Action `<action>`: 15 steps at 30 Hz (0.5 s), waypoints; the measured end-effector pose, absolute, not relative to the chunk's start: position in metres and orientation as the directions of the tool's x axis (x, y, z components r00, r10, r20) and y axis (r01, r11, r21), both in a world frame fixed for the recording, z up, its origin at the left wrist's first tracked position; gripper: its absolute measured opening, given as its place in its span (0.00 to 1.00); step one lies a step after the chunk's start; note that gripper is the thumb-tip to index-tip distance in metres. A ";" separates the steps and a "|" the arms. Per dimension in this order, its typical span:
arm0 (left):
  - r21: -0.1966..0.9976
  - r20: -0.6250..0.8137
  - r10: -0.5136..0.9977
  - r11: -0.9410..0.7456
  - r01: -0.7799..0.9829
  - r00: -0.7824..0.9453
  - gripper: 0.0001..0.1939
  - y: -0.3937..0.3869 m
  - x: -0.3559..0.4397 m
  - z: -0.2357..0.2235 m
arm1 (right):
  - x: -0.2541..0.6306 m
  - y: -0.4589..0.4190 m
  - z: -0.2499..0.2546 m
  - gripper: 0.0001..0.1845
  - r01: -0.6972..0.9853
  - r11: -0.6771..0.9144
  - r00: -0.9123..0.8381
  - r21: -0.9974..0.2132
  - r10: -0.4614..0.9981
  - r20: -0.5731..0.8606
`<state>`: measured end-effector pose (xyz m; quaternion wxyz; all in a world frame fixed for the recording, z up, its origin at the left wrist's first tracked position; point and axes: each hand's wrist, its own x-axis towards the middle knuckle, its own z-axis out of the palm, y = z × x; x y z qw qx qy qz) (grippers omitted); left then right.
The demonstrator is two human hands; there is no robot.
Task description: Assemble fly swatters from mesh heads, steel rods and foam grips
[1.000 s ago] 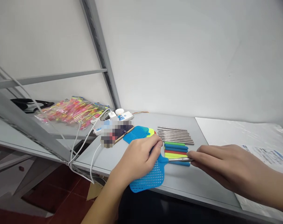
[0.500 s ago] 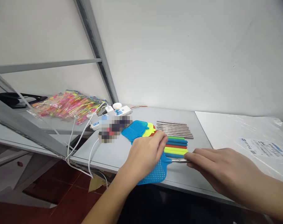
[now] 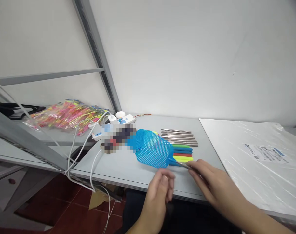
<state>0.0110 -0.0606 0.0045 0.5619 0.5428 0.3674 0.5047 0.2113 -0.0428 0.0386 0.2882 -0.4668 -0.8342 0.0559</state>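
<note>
My right hand (image 3: pixel 212 187) pinches the thin metal rod of a blue fly swatter (image 3: pixel 153 150) and holds its mesh head tilted above the grey table (image 3: pixel 128 169). Closer to me, my left hand (image 3: pixel 160 191) hangs over the table's front edge with fingers loosely curled and nothing in them. Under and beside the swatter head lie coloured handles (image 3: pixel 183 152) in green, blue, red and yellow. More swatter heads are mostly hidden behind the lifted one. A row of bare metal rods (image 3: pixel 178 137) lies just beyond the handles.
A blurred phone (image 3: pixel 117 138) and a white power strip (image 3: pixel 122 120) with cables sit at the table's back left. A bag of colourful items (image 3: pixel 65 115) rests on the left shelf. White plastic-wrapped sheets (image 3: pixel 255 156) cover the right side. A grey rack post (image 3: pixel 99 65) rises behind.
My left hand let go of the swatter head and drew back towards me. My right hand lifted the swatter by its rod, swinging the blue head up and leftwards.
</note>
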 end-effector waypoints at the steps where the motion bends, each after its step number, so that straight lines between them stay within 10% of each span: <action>1: 0.969 0.063 0.978 -0.013 -0.246 0.197 0.18 -0.060 0.013 0.001 | 0.209 -0.045 0.036 0.12 0.735 0.553 -0.389 -0.392 0.818 0.424; 15: 0.857 -0.024 0.999 -0.002 -0.516 -0.045 0.18 -0.044 0.008 0.001 | 0.178 -0.063 0.023 0.13 0.549 0.370 -0.404 -0.750 0.902 0.150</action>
